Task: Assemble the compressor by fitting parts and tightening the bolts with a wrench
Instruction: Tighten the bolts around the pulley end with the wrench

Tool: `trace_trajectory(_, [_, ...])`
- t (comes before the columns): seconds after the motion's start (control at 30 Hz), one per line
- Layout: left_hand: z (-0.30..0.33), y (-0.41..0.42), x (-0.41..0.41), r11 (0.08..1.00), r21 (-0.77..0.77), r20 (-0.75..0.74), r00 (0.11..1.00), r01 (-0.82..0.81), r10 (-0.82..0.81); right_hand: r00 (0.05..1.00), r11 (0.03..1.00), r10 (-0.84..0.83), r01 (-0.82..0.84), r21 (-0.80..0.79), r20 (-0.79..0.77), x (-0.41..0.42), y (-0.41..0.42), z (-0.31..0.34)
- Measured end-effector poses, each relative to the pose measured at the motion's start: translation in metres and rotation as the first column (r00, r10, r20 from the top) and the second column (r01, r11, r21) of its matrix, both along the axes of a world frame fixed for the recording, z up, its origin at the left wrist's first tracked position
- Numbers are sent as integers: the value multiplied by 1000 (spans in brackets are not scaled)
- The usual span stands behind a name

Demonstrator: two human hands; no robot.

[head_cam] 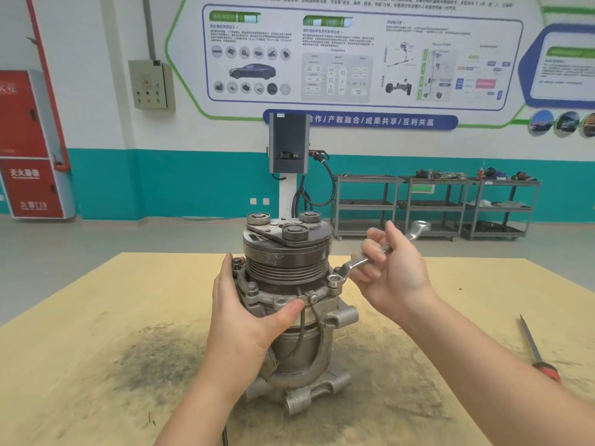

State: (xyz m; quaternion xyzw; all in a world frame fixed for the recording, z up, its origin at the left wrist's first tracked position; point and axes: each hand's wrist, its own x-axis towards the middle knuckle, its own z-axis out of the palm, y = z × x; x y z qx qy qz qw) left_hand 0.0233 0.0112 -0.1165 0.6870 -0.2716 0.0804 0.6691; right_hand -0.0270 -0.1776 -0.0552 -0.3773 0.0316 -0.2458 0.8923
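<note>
Two hands are working on a car air-conditioning compressor (289,284) that is standing upright on end near the middle of a dusty wooden tabletop (96,317). Its grooved pulley (285,267) and clutch plate (286,231) are facing up, and the mounting lugs (309,397) are resting on the board.

The left hand (244,317) is cupping the near-left side of the housing flange: its thumb is lying across the front of the flange and its fingers are curling round behind a raised bolt (237,263), so it is gripping the body.

The right hand (391,272) is holding the shank of an offset ring wrench (363,260), fingers wrapped loosely round it. The ring end is sitting over a bolt head (335,280) on the flange's right ear, and the far end of the wrench is pointing up and away, blurred there. Whether the ring is fully seated on the head is hard to tell.

Well apart to the right, a screwdriver with a red handle (536,352) is lying on the tabletop near its edge. Beyond the table, grey metal trolleys (434,204) are standing against a teal-and-white wall, beside a charging post (288,146) with a hanging cable.
</note>
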Motion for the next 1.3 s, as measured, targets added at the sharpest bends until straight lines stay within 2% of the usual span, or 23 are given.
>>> trace_trajectory(0.1, [1,0,-2,1000,-4,4,1000,3,-3,971,966,-223,231,-114,84,-18,9,-10])
trace_trajectory(0.2, [1,-1,-1,1000,-11,2,1000,-2,2,902,854,-347,418,-311,259,-46,24,-27])
trace_trajectory(0.27, [1,-2,-1,1000,-17,-3,1000,-2,2,856,719,-364,509,-473,368,-61,41,-39])
trace_trajectory(0.33, [0,-2,-1,1000,-22,-7,1000,-8,8,829,508,-347,560,-655,439,-71,60,-47])
trace_trajectory(0.43, [-2,-2,1,999,-35,-21,1000,-3,2,845,191,-326,497,-846,423,-70,87,-48])
trace_trajectory(0.5, [-3,-3,4,999,-52,-39,999,2,-4,842,97,-347,470,-877,413,-62,103,-44])
trace_trajectory(0.57, [-3,-3,6,999,-49,-30,1000,-1,0,836,64,-374,455,-888,401,-58,113,-35])
trace_trajectory(0.6, [-4,-3,7,999,-45,-23,1000,4,-5,834,77,-380,459,-885,400,-58,115,-27])
trace_trajectory(0.63, [-5,-2,8,999,-45,-15,1000,5,-6,836,132,-377,475,-870,399,-60,115,-19])
trace_trajectory(0.73, [-5,-1,7,999,-23,8,999,-32,32,785,401,-472,596,-695,401,-63,90,9])
trace_trajectory(0.8, [-4,1,8,999,-12,9,999,-31,31,800,606,-558,575,-549,222,-54,60,23])
trace_trajectory(0.87, [-4,3,10,1000,-7,12,1000,-19,19,857,802,-516,476,-360,-16,-38,34,26])
trace_trajectory(0.9, [-4,4,11,1000,-5,17,1000,-11,11,878,864,-468,431,-262,-100,-30,24,24])
trace_trajectory(0.97, [-3,5,12,1000,-4,36,999,1,-1,905,921,-386,369,-122,-177,-17,13,20])
trace_trajectory(1.07, [-3,6,11,1000,-9,53,999,12,-11,923,946,-323,320,-52,-208,-2,6,13])
trace_trajectory(1.3, [-4,5,12,1000,5,64,998,7,-7,954,973,-214,188,-137,-211,21,5,14])
